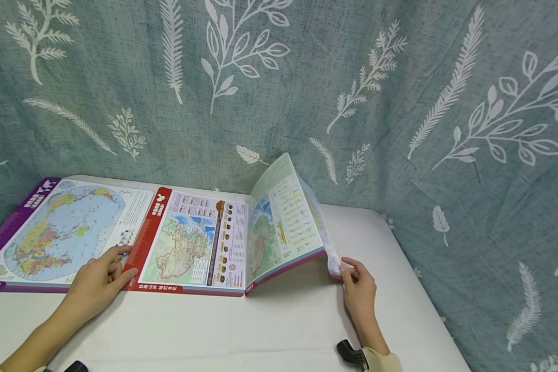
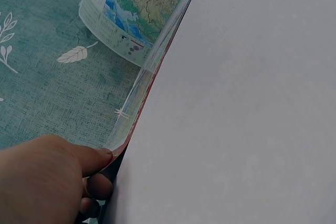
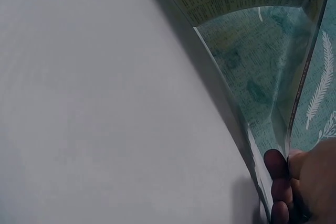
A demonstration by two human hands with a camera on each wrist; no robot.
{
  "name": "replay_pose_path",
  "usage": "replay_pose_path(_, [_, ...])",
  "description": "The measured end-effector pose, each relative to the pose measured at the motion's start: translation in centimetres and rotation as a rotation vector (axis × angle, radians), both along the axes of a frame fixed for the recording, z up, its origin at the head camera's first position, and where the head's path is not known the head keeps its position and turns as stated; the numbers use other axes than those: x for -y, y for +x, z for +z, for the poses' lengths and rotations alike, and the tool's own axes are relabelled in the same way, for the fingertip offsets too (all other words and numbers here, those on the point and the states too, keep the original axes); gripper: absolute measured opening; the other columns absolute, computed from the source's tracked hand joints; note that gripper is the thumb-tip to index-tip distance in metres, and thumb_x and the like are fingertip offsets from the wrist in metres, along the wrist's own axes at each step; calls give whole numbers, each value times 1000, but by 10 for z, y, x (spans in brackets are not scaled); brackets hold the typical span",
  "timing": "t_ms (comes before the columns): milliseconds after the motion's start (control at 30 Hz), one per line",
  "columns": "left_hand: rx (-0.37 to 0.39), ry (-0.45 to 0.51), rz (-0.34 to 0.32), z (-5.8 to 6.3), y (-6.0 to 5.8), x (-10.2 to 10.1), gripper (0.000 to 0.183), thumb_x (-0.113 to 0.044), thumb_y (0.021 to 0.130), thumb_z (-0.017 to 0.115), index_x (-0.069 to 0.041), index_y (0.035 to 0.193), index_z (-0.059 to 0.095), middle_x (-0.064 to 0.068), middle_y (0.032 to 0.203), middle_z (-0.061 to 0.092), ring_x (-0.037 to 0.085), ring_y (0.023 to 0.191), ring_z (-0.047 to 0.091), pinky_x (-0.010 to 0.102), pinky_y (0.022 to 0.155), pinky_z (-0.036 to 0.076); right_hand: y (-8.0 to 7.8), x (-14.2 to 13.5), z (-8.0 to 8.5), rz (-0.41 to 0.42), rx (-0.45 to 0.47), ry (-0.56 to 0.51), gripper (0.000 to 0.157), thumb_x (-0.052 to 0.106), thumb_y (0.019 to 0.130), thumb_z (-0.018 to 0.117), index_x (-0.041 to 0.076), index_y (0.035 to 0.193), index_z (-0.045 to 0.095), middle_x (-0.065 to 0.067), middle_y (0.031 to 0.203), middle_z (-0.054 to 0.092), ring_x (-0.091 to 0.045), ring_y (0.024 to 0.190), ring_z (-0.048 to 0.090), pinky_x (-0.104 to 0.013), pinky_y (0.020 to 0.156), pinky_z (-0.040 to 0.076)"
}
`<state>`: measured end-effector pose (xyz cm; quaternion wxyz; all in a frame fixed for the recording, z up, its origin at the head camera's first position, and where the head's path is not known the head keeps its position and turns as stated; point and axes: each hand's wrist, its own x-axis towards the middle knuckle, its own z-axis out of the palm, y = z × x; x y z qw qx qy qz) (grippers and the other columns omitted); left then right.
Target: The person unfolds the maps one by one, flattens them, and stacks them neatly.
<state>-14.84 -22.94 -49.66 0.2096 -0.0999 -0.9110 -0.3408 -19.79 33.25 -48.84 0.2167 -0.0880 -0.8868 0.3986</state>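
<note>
Closest in, a black wrist piece [image 1: 349, 353] sits at 5 o'clock beside a pale sleeve [image 1: 383, 361], and just past them the right hand [image 1: 360, 289] pinches the near right corner of a raised map panel [image 1: 288, 222]. Over at 8 o'clock, the left hand [image 1: 95, 281] grasps the left edge of a red-bordered map [image 1: 181, 253] — thumb above, fingers beneath. That map lies flat on the white tablecloth [image 1: 176, 330] at 8 o'clock, its red strip aiming towards 1, and the whole row of panels runs lengthwise from 9 to 3. What a busy face: beige-green land, a blue corner, blocks of print, a dark column of little pictures! Dead centre, the raised panel lifts from its neighbour's right edge — bowed, peak towards 12, near edge climbing towards 2 before dropping to the pinch; green margins, rows of tiny print. At 9 o'clock, a purple-bordered world map [image 1: 79, 232], pale blue with patchwork countries. Furthest back, a teal curtain [image 1: 400, 144] patterned with white leaves.
</note>
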Motion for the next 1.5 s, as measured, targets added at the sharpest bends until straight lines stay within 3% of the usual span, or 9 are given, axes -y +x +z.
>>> replay_pose_path(667, [23, 3, 12, 2, 3, 0, 50, -10, 89, 84, 1, 132, 61, -12, 59, 37, -1, 55, 26, 25, 77, 22, -2, -16, 2, -16, -13, 29, 21, 10, 103, 68, 6, 123, 74, -12, 83, 75, -5, 66, 52, -17, 61, 39])
replay_pose_path(933, [-2, -3, 6, 1, 2, 1, 51, -9, 88, 85, 2, 132, 62, -13, 59, 36, -2, 56, 24, 25, 76, 22, -2, -20, 2, -10, 11, 17, 23, 13, 103, 67, 7, 125, 73, -12, 88, 77, -5, 71, 55, -15, 64, 40])
replay_pose_path(1500, [11, -7, 10, 0, 0, 0, 51, -10, 88, 85, 1, 132, 62, -12, 59, 37, -1, 56, 25, 25, 74, 23, -4, -48, 0, -93, -15, 113, 21, 11, 101, 67, 8, 121, 75, -10, 84, 77, -8, 70, 53, -18, 67, 37])
